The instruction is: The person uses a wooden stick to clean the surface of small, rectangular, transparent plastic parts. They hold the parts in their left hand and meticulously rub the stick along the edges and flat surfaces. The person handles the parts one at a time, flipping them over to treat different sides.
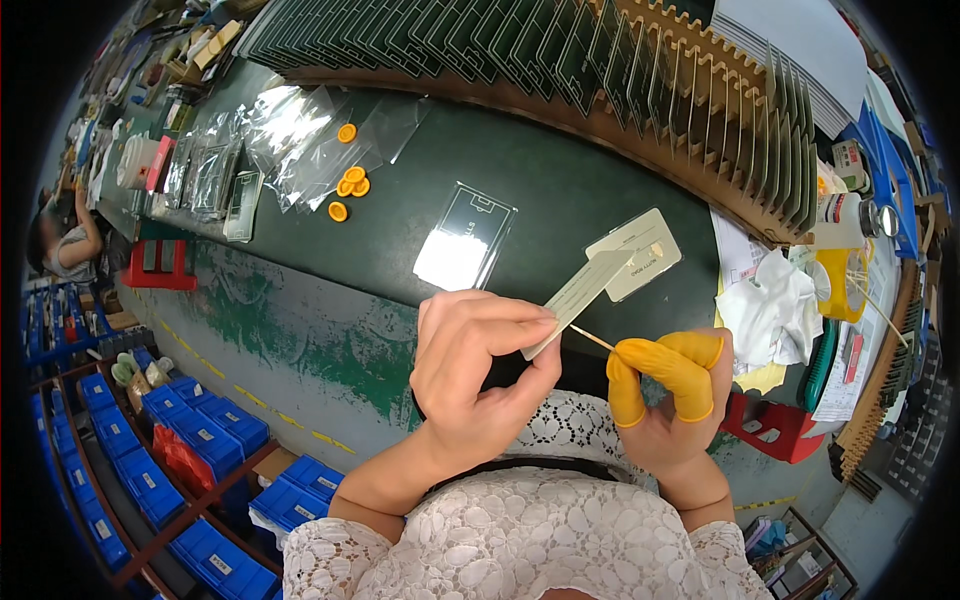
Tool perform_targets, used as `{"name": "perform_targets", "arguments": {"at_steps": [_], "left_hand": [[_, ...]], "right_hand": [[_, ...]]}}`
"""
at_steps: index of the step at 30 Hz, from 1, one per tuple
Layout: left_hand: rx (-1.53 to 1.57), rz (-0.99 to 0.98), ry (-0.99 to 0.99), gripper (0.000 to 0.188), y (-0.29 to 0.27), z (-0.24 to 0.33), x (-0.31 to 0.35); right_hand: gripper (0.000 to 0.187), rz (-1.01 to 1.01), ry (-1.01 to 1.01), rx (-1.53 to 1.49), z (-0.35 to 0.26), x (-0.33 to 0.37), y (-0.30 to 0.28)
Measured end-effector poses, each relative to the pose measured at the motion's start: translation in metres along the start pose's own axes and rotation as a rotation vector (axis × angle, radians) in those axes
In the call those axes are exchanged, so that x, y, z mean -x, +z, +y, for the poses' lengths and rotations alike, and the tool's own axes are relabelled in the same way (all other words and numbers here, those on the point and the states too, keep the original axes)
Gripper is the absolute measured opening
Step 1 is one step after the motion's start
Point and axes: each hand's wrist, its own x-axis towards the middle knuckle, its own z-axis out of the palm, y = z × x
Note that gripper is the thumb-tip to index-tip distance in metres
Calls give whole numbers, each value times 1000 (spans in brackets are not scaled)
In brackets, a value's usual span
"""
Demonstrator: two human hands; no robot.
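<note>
Pinched between the thumb and fingers of my left hand (480, 365) is a thin pale card-like plate (582, 297), held tilted above the table. My right hand (670, 390), with yellow finger cots on several fingertips, grips a thin wooden stick (592, 338). The stick's far tip reaches the near end of the plate; whether it touches cannot be made out. Beneath and behind the plate, a second pale plate (655, 250) with rounded corners lies on the green tabletop (400, 240). To its left rests a shiny rectangular plate (466, 240) that reflects the light.
A long brown slotted rack (700, 130) of upright dark plates spans the back. Orange finger cots (352, 182) and clear plastic bags (290, 130) lie at left. A white cloth (770, 310), yellow tape roll (843, 283) and bottle (840, 218) stand right. Blue bins (215, 555) fill the lower left.
</note>
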Motion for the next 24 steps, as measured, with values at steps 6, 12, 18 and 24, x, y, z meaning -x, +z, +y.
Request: {"name": "perform_targets", "arguments": {"at_steps": [6,12,18,24], "left_hand": [[6,-6,0,33,0,-1,0],[-3,-12,-3,32,-2,-1,1],[-3,-14,0,33,-1,-2,2],[-18,-7,17,34,-1,-4,3]], "right_hand": [[40,-36,-10,-21,-2,3,3],[42,-40,2,-22,-5,5,3],[42,-68,-18,-29,-5,5,4],[40,-69,25,-36,-5,4,2]]}}
